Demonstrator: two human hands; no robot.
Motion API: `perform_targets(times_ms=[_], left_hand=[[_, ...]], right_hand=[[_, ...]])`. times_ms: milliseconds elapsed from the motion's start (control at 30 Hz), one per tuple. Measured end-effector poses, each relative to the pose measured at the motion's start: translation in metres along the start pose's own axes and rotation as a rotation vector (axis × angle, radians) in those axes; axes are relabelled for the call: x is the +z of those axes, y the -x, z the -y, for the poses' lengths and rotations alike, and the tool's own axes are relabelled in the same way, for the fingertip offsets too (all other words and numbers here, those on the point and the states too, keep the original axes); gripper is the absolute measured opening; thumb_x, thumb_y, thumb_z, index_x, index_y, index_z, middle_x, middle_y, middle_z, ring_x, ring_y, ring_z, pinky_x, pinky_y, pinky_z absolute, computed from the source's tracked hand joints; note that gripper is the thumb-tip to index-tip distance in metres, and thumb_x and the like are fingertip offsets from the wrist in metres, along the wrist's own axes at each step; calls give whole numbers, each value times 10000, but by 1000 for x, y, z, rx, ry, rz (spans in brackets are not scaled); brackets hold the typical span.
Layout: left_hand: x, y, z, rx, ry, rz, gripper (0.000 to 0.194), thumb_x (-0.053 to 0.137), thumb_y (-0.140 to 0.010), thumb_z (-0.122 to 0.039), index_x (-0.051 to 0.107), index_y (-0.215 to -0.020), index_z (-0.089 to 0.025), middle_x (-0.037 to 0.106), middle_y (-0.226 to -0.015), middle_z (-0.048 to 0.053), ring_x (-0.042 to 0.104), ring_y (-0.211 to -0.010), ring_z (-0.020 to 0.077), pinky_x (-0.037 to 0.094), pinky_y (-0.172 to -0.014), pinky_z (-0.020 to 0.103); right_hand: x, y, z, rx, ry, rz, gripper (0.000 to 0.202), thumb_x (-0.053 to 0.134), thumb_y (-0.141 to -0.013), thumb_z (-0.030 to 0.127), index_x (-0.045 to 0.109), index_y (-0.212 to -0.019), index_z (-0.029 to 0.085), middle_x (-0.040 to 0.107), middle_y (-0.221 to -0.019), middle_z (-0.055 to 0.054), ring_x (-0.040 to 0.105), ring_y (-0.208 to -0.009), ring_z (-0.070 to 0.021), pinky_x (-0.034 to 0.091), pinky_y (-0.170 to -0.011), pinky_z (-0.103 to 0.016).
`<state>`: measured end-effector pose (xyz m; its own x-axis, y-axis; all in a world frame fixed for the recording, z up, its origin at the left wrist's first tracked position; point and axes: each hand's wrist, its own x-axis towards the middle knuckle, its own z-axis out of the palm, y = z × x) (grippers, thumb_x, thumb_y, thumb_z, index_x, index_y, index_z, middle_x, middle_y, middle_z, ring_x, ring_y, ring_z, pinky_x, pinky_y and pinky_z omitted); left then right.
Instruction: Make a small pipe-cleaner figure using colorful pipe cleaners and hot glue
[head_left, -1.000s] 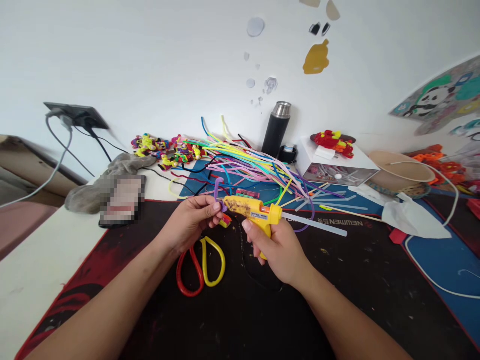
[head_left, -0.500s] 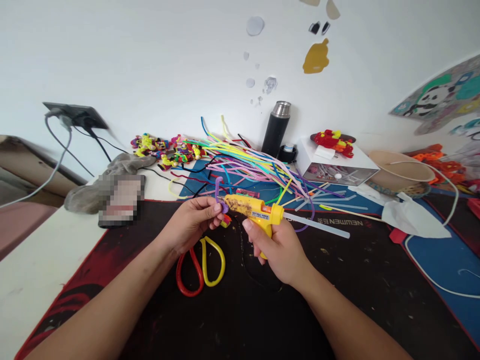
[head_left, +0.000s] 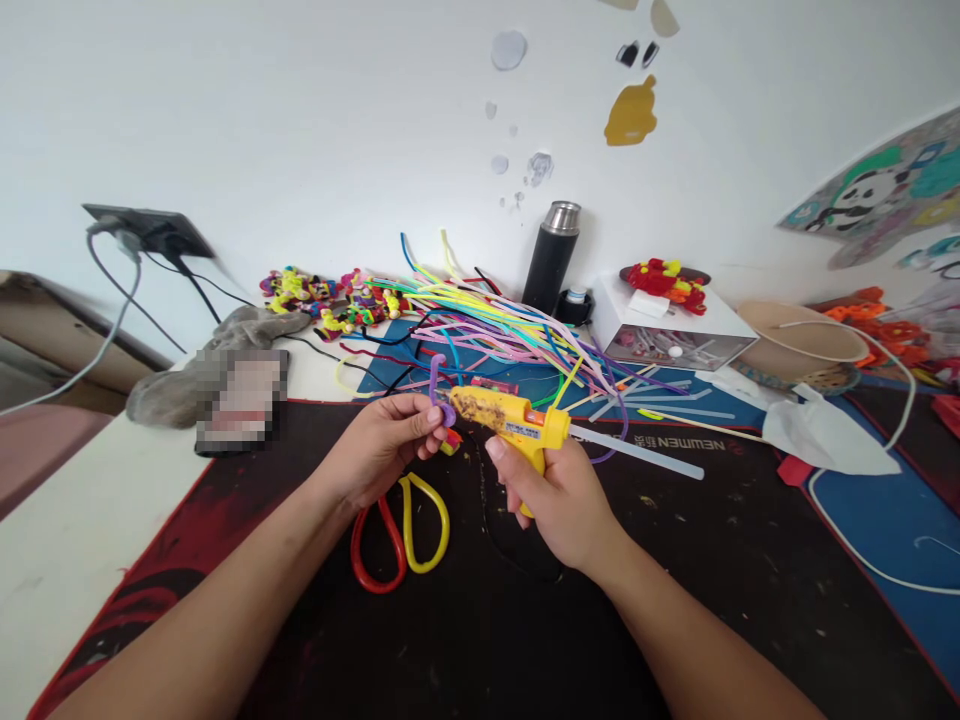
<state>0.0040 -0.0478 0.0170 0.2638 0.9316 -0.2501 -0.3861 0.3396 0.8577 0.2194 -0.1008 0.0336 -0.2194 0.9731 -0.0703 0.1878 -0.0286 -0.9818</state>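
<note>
Between the thumb and fingers of my left hand (head_left: pixel 390 445) is a bent purple pipe cleaner (head_left: pixel 435 378), one end standing up and the other curled. My right hand (head_left: pixel 559 490) is wrapped round the handle of a yellow hot glue gun (head_left: pixel 499 412), its body stained dark near the nozzle. The nozzle points left, right at the curled end of the pipe cleaner; whether they touch I cannot make out. A translucent glue stick (head_left: pixel 637 452) juts from the gun's back. Below my left hand lie scissors with one red and one yellow handle loop (head_left: pixel 426 525), their blades hidden.
Loose pipe cleaners (head_left: pixel 495 320) lie heaped behind my hands, beside small colourful pipe-cleaner figures (head_left: pixel 300 290). A black thermos (head_left: pixel 551 258) stands by a white drawer box (head_left: pixel 667 335). To the right are a beige bowl (head_left: pixel 795 335) and a white cable. A pixelated phone-like object (head_left: pixel 241 400) lies left.
Hardly anything differs. The glue gun's rear end and glue stick have tipped very slightly downward; both hands keep their hold and place.
</note>
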Motion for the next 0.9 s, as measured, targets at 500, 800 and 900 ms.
perform_targets(times_ms=[500, 800, 900], left_hand=[[1, 0, -1, -22, -4, -8, 397, 1084, -560, -361, 777, -658, -130, 712, -629, 36, 592, -523, 86, 466, -500, 171], [0, 0, 0, -20, -22, 6, 377, 1070, -591, -362, 782, -675, -134, 726, -646, 45, 598, -534, 98, 463, -507, 190], [0, -1, 0, -28, -32, 7, 380, 1073, -586, -371, 789, -676, -135, 730, -647, 47, 598, -534, 94, 468, -511, 185]], right_hand=[[0, -1, 1, 23, -34, -21, 552, 621, -956, 714, 568, -720, 218, 533, -503, 32, 501, -398, -111, 393, -416, -222], [-1, 0, 2, 22, -19, -26, 558, 612, -955, 720, 564, -714, 218, 542, -505, 28, 511, -403, -111, 400, -419, -220], [-1, 0, 0, 18, -25, -31, 563, 612, -961, 719, 572, -713, 215, 543, -505, 28, 514, -405, -109, 400, -424, -218]])
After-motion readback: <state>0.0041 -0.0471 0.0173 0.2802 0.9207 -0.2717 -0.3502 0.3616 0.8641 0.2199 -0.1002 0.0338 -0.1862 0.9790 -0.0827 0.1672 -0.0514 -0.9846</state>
